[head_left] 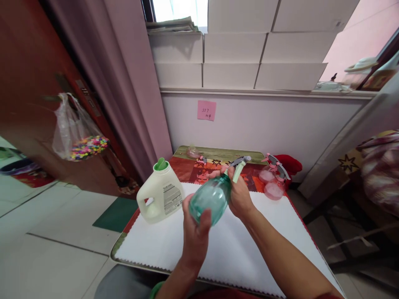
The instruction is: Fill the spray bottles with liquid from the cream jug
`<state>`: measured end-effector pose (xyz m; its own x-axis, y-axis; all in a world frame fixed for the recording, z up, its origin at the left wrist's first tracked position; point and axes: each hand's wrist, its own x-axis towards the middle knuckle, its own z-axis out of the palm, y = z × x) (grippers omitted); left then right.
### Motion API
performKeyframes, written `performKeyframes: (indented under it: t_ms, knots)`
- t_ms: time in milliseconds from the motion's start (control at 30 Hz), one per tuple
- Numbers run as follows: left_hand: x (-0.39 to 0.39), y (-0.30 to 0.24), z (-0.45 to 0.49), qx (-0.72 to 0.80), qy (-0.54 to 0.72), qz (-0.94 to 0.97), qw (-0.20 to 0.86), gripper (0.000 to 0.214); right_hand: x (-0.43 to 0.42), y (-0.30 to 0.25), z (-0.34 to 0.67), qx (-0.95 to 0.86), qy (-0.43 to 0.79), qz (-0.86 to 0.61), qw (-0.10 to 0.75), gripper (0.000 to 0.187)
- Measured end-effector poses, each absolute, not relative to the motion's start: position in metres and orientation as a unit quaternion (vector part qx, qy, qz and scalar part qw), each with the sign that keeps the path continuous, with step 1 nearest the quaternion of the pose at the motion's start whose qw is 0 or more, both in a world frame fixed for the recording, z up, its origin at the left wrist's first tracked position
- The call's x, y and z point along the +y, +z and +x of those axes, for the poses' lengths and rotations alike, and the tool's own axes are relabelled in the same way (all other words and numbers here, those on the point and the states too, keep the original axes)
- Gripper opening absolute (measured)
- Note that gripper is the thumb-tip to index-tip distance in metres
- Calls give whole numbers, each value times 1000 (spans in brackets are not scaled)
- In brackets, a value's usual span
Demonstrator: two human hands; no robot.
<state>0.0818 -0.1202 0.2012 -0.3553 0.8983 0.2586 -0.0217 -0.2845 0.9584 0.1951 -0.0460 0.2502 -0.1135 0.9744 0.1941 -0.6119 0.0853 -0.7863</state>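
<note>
A clear green spray bottle is held tilted above the table, its grey and pale green trigger head pointing up to the right. My left hand is wrapped round the rounded body near its base. At the neck, just under the trigger head, my right hand has its fingers closed. To the left stands a large white jug with a handle, a printed label and a green piece in its mouth. Two spray bottles with pink liquid stand at the table's right side.
A white scalloped cloth covers much of the low table. At its back edge sits a small pink container. A red cloth item lies behind the pink bottles. A bag of colourful pieces hangs from the door at left.
</note>
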Motion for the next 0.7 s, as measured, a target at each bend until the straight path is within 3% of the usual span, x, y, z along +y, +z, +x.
performKeyframes:
  t_ms: [100,167,233,333,400,467,567,633,700]
  knots:
    - [-110,176,76,435,647,624,-50,82,-52,254,191,-333,637,-249,649,39]
    - [-106,169,75,386,625,664,-140,94,-53,256,188,-299,645,-239,661,37]
    - [-106,172,78,364,656,661,-25,109,-52,258,187,-289,645,-222,672,34]
    - [-109,191,83,342,715,498,352,100,-47,256,190,-312,635,-188,682,33]
    - [-107,205,81,321,640,357,600,86,-42,253,194,-342,628,-163,680,35]
    - [-104,215,75,292,492,286,769,91,-39,250,199,-378,622,-147,670,35]
    - [-102,217,71,267,417,266,827,84,-37,247,206,-424,609,-156,651,33]
    - [-105,212,73,283,491,291,771,74,-39,249,209,-442,591,-193,647,33]
    - [-107,205,78,331,580,371,646,67,-41,252,209,-444,566,-241,652,33]
